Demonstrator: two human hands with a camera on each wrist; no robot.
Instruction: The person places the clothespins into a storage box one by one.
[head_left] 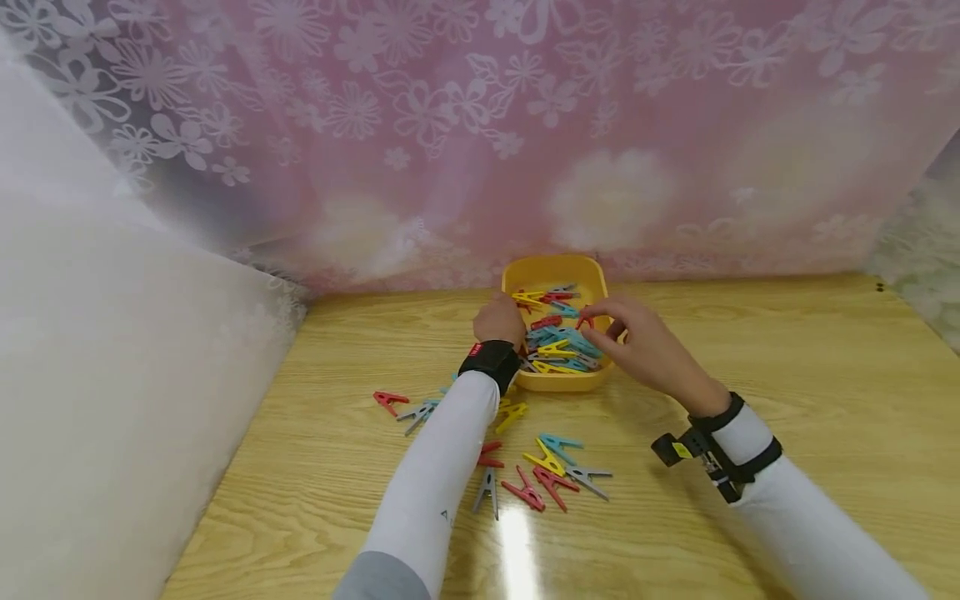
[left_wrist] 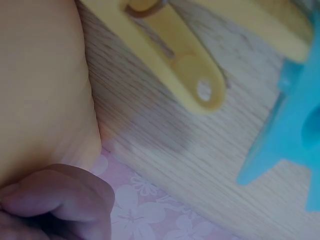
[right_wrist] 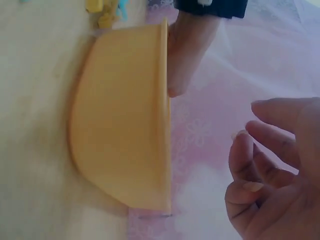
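A yellow plastic basket holds many clothespins in red, yellow, turquoise and grey, heaped thickest at its near end. My left hand grips the basket's left side, its fingers curled at the wall; the fingertips are partly hidden. Over the right rim reaches my right hand, thumb and fingers parted, with nothing between them in the right wrist view. Just below those fingertips, a red clothespin shows inside the basket. Close to the left wrist camera lie a yellow clothespin and a turquoise one.
Loose clothespins lie on the wooden table in front of the basket, among them a red one, a grey one and a red one farther left. A pink flowered curtain hangs right behind the basket.
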